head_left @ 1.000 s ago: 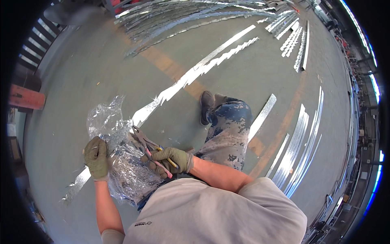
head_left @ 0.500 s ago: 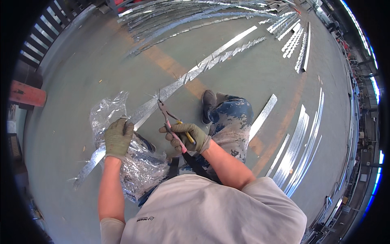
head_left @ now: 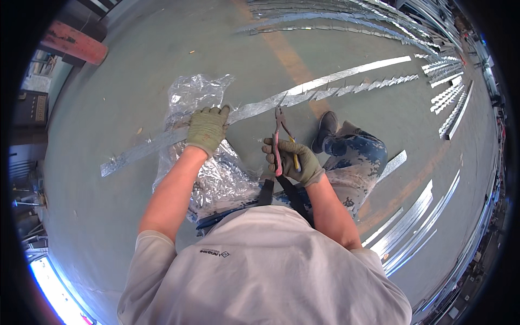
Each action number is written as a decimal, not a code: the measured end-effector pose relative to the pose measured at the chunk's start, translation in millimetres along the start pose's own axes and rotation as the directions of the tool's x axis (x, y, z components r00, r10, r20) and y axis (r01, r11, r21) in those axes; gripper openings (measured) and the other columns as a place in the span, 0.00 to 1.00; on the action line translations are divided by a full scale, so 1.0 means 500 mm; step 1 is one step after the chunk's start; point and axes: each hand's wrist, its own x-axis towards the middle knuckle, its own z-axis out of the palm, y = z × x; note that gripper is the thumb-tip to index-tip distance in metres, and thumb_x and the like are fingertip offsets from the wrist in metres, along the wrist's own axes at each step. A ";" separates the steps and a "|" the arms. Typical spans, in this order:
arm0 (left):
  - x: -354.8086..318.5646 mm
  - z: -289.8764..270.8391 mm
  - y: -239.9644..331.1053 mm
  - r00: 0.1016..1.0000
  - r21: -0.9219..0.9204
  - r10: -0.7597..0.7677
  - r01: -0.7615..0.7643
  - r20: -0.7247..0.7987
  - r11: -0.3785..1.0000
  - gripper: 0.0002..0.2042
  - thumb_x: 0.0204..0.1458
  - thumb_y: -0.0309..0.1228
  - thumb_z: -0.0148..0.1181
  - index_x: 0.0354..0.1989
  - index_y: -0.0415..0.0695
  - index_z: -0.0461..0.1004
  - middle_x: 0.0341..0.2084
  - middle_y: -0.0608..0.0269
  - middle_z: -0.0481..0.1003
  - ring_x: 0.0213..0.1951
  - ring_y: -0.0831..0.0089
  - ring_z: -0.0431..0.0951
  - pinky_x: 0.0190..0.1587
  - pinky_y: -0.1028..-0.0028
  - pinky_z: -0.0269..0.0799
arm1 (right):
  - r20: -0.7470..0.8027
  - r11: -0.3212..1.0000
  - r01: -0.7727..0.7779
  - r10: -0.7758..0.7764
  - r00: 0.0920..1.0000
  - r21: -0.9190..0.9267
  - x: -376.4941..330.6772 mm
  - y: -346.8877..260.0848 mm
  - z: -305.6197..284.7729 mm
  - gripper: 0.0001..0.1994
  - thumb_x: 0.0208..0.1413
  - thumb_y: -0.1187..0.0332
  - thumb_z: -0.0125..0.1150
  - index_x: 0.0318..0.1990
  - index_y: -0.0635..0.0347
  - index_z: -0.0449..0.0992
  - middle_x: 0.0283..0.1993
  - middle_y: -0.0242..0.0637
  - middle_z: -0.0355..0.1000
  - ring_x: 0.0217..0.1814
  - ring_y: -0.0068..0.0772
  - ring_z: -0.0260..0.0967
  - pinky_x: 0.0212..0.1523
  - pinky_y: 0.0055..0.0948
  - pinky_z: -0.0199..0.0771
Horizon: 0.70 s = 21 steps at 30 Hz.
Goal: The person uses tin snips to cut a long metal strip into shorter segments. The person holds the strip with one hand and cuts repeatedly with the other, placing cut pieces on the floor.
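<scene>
- Your left hand (head_left: pixel 207 129), gloved, presses flat on the strip (head_left: pixel 162 142), fingers spread over its edge.
- Your right hand (head_left: pixel 295 161) grips the snips (head_left: pixel 280 132), blades at the strip's edge.
- Keep the strip pinned flat and the blades square to it.
- Strip lies across the clear plastic bag (head_left: pixel 200 157) on the floor (head_left: pixel 108 97).
- More strips (head_left: pixel 411 227) lie to your right; red post (head_left: pixel 73 43) far left.

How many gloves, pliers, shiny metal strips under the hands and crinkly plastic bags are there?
Gloves: 2, on the left hand and the right hand
Pliers: 1
Metal strip under the hands: 1
Clear plastic bag: 1
Total: 5
</scene>
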 end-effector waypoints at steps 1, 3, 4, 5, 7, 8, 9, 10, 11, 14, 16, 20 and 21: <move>-0.004 0.004 -0.002 1.000 0.011 0.008 -0.008 -0.018 1.000 0.29 0.66 0.40 0.70 0.76 0.50 0.78 0.57 0.55 0.85 0.62 0.55 0.84 0.66 0.48 0.75 | -0.026 1.000 -0.007 0.006 1.000 -0.017 0.000 0.012 0.000 0.23 0.80 0.68 0.63 0.75 0.69 0.75 0.62 0.51 0.86 0.57 0.48 0.90 0.57 0.54 0.94; 0.001 0.003 0.002 1.000 0.020 -0.019 0.018 0.025 1.000 0.30 0.67 0.41 0.70 0.77 0.51 0.77 0.58 0.58 0.85 0.63 0.56 0.83 0.67 0.50 0.73 | -0.145 0.989 -0.041 0.020 0.989 -0.141 -0.013 0.024 0.005 0.21 0.79 0.69 0.65 0.74 0.68 0.77 0.62 0.53 0.86 0.56 0.49 0.90 0.58 0.56 0.94; 0.002 0.015 -0.001 1.000 0.028 -0.013 0.012 0.018 1.000 0.30 0.67 0.41 0.70 0.77 0.52 0.77 0.58 0.58 0.85 0.63 0.56 0.82 0.67 0.50 0.73 | -0.232 0.968 -0.076 0.019 0.973 -0.240 -0.021 0.029 0.007 0.21 0.79 0.70 0.65 0.73 0.68 0.77 0.62 0.53 0.86 0.55 0.50 0.91 0.57 0.56 0.94; 0.003 0.027 -0.001 1.000 0.032 -0.006 0.006 0.009 0.999 0.30 0.67 0.42 0.70 0.77 0.52 0.77 0.58 0.58 0.85 0.64 0.56 0.82 0.67 0.50 0.73 | -0.317 0.935 -0.117 0.005 0.949 -0.336 -0.029 0.031 0.020 0.20 0.78 0.71 0.66 0.72 0.67 0.78 0.61 0.54 0.86 0.54 0.50 0.91 0.57 0.57 0.94; -0.004 0.034 -0.001 1.000 0.042 -0.012 0.013 -0.029 0.999 0.30 0.67 0.43 0.71 0.77 0.52 0.76 0.57 0.59 0.84 0.63 0.56 0.82 0.67 0.51 0.73 | -0.460 0.832 -0.197 -0.077 0.885 -0.518 -0.030 0.045 0.075 0.17 0.75 0.67 0.71 0.65 0.66 0.82 0.52 0.51 0.88 0.46 0.46 0.91 0.46 0.49 0.94; 0.000 0.030 0.001 0.999 0.043 -0.007 0.009 -0.039 0.999 0.30 0.68 0.43 0.71 0.78 0.52 0.76 0.57 0.59 0.84 0.63 0.57 0.82 0.67 0.51 0.73 | -0.489 0.761 -0.234 -0.123 0.864 -0.605 -0.028 0.047 0.084 0.17 0.74 0.66 0.72 0.63 0.66 0.82 0.49 0.49 0.88 0.43 0.44 0.90 0.43 0.47 0.93; 0.002 0.028 0.003 0.999 0.044 -0.004 0.006 -0.049 0.999 0.30 0.68 0.43 0.71 0.78 0.52 0.76 0.57 0.59 0.84 0.63 0.57 0.82 0.67 0.51 0.73 | -0.511 0.679 -0.275 -0.172 0.842 -0.681 -0.023 0.050 0.089 0.17 0.73 0.65 0.73 0.61 0.66 0.83 0.47 0.48 0.88 0.41 0.42 0.89 0.40 0.44 0.92; 0.002 0.029 0.004 0.999 0.046 -0.008 0.010 -0.053 0.999 0.30 0.68 0.43 0.71 0.78 0.52 0.76 0.57 0.59 0.84 0.63 0.57 0.82 0.67 0.51 0.73 | -0.522 0.617 -0.322 -0.171 0.835 -0.718 -0.016 0.049 0.089 0.18 0.72 0.64 0.75 0.61 0.66 0.83 0.47 0.47 0.88 0.42 0.41 0.89 0.40 0.42 0.92; 0.001 0.030 0.005 0.998 0.049 -0.012 0.015 -0.056 0.999 0.30 0.68 0.43 0.71 0.78 0.52 0.76 0.57 0.59 0.84 0.63 0.57 0.82 0.67 0.51 0.73 | -0.533 0.550 -0.368 -0.172 0.828 -0.750 -0.006 0.047 0.088 0.19 0.71 0.64 0.77 0.62 0.66 0.83 0.48 0.45 0.87 0.43 0.40 0.89 0.40 0.41 0.92; -0.004 0.032 0.005 0.997 0.034 -0.005 0.007 -0.082 0.999 0.31 0.68 0.44 0.70 0.78 0.52 0.77 0.57 0.59 0.84 0.63 0.58 0.81 0.67 0.51 0.73 | -0.513 0.457 -0.386 -0.194 0.836 -0.801 0.018 0.053 0.079 0.18 0.70 0.64 0.78 0.60 0.65 0.83 0.46 0.44 0.86 0.42 0.38 0.88 0.38 0.38 0.89; -0.011 0.031 0.005 0.996 0.029 -0.003 0.005 -0.091 1.000 0.31 0.68 0.44 0.70 0.78 0.52 0.77 0.57 0.60 0.84 0.63 0.58 0.81 0.67 0.51 0.73 | -0.503 0.434 -0.385 -0.197 0.841 -0.814 0.030 0.056 0.075 0.17 0.70 0.64 0.77 0.58 0.64 0.83 0.43 0.44 0.86 0.38 0.37 0.86 0.35 0.37 0.86; -0.018 0.030 0.004 0.995 0.036 0.002 0.002 -0.101 0.999 0.31 0.68 0.44 0.70 0.78 0.52 0.77 0.57 0.60 0.83 0.63 0.58 0.81 0.67 0.52 0.73 | -0.503 0.424 -0.386 -0.208 0.839 -0.819 0.047 0.061 0.080 0.15 0.70 0.64 0.76 0.55 0.63 0.82 0.40 0.45 0.85 0.31 0.35 0.82 0.27 0.36 0.78; -0.019 0.029 0.004 0.994 0.036 0.007 -0.004 -0.106 0.999 0.31 0.68 0.44 0.70 0.78 0.52 0.77 0.57 0.60 0.83 0.62 0.58 0.81 0.67 0.52 0.73 | -0.498 0.431 -0.374 -0.218 0.839 -0.821 0.050 0.064 0.080 0.14 0.70 0.64 0.76 0.55 0.63 0.82 0.39 0.45 0.85 0.29 0.34 0.80 0.26 0.36 0.76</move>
